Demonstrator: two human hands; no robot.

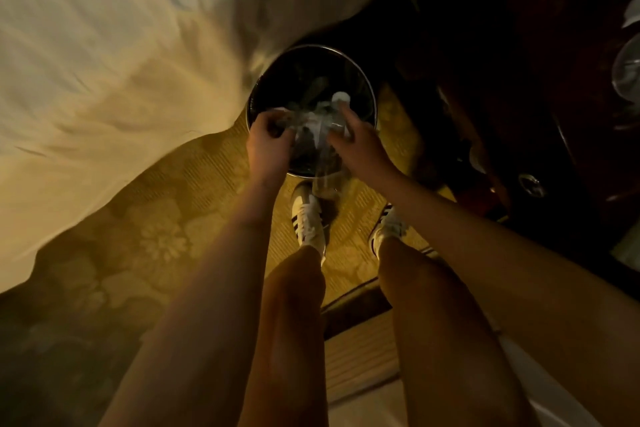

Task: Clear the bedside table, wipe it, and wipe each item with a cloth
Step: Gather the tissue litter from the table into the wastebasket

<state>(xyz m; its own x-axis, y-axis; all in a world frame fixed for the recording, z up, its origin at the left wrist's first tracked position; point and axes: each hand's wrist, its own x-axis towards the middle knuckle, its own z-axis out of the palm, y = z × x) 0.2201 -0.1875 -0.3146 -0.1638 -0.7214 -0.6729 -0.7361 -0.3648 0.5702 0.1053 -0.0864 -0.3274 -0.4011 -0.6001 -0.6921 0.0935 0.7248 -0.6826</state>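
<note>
head view, some blur. both hands are over the round bin (322, 47) on the carpet (156, 236), bed (104, 45) to the left, bedside table (519, 45) to the right. left hand (266, 142) and right hand (353, 139) have fingers curled, each pinching a side of some clear crumpled plastic (311, 126); i cannot tell what it is. judgement: clearing rubbish. i'd centre it over the opening, lower it, then release both sides together.
</note>
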